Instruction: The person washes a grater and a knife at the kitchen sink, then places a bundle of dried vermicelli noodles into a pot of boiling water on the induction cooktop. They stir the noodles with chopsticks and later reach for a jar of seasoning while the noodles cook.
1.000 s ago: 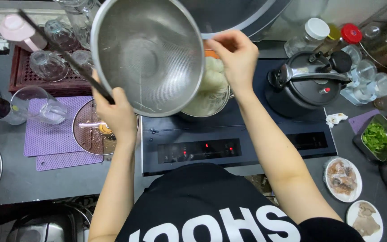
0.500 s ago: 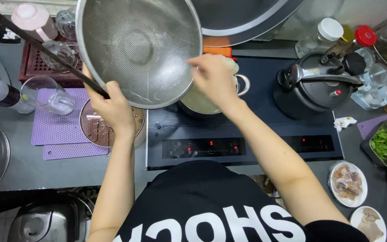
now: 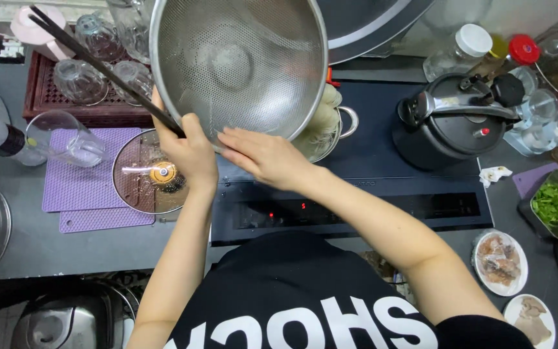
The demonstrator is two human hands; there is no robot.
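- Round perforated steel colander [image 3: 240, 64] is up off the table, tipped with its hollow toward the camera, held over a steel pot [image 3: 330, 126] on the black induction cooktop [image 3: 382, 187].
- Left hand [image 3: 185, 152] grips the colander's lower rim, fingers clenched, and the same fist pins a pair of long dark chopsticks [image 3: 98, 64] that slant off to the upper left.
- Right hand [image 3: 259, 155] lies against the colander's bottom edge, fingers stretched out flat on the rim rather than curled.
- Dark grey table [image 3: 66, 245] runs to both sides of the cooktop, whose red display is lit.
- To the left: a glass pot lid with a yellow knob [image 3: 153, 174] rests half on a purple silicone mat [image 3: 82, 187], beside a clear jug [image 3: 66, 139] lying on its side.
- Behind that, a red-brown slatted tray [image 3: 46, 103] carries upturned drinking glasses [image 3: 79, 81].
- To the right: a black pressure cooker [image 3: 456, 123], jars and glasses crowded behind it.
- Far right: a container of chopped greens [image 3: 552, 203] and two small plates of sliced meat [image 3: 500, 260].
- The colander hides most of the pot and whatever is inside it.
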